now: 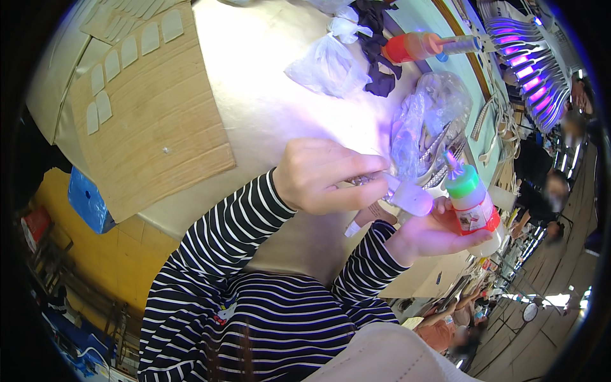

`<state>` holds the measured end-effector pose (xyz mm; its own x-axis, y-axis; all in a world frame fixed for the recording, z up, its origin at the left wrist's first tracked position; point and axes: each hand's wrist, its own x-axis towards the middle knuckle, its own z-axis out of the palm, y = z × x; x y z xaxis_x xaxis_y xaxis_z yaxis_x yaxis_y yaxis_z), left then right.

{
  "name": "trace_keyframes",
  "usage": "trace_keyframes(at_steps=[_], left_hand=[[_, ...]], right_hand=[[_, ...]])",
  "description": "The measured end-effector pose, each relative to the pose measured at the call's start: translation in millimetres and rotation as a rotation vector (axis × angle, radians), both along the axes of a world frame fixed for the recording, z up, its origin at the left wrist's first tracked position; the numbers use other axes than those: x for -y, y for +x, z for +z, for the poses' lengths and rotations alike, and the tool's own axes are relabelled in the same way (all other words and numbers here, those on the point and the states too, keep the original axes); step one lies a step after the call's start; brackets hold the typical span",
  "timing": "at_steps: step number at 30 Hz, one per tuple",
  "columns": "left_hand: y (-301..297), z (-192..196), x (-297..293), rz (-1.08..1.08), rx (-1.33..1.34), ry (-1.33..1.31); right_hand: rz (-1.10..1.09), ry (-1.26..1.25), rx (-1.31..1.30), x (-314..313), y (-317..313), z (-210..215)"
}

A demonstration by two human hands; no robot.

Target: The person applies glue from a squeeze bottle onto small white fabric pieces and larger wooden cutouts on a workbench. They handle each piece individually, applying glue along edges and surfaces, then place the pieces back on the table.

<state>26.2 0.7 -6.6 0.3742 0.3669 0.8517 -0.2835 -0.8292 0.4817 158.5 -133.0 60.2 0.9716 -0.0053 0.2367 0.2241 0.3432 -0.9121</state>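
Note:
My left hand (pixel 331 177) is closed in a pinch on a small pale tab (pixel 412 198) with a rounded end; something glittery shows between the fingers. Around a squeeze bottle (pixel 476 213) with a green collar, red-and-white label and narrow nozzle, my right hand (pixel 433 234) is closed. The bottle stands tilted, its nozzle up and to the left, apart from the tab. Below the left fingers lies a small brownish piece with a tag (pixel 369 216), partly hidden by my hands.
A brown board (pixel 149 95) at the left carries several pale tabs (pixel 129 51) in rows. Beyond my hands lie a knotted plastic bag (pixel 331 67), a red bottle (pixel 407 48) and clear plastic with braided straps (pixel 426 121). A blue stool (pixel 90 200) stands lower left. People work at far right.

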Motion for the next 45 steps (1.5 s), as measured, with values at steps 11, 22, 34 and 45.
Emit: trace_keyframes(at_steps=[11,22,34,45], left_hand=[[3,0,8,-0.211,0.08,-0.697],[4,3,-7,-0.457,0.092,-1.514],[2,-1,-12,-0.381,0.088,-1.567],[4,1,-9,-0.316,0.071,-1.543]], right_hand=[[-0.011,0.049,0.014,-2,-2,4],[-0.095,-0.032,0.029,-37,-38,-6],[0.198,-0.204,0.16,-44,-50,-36],[0.14,-0.511,0.355,-34,-59,-46]])
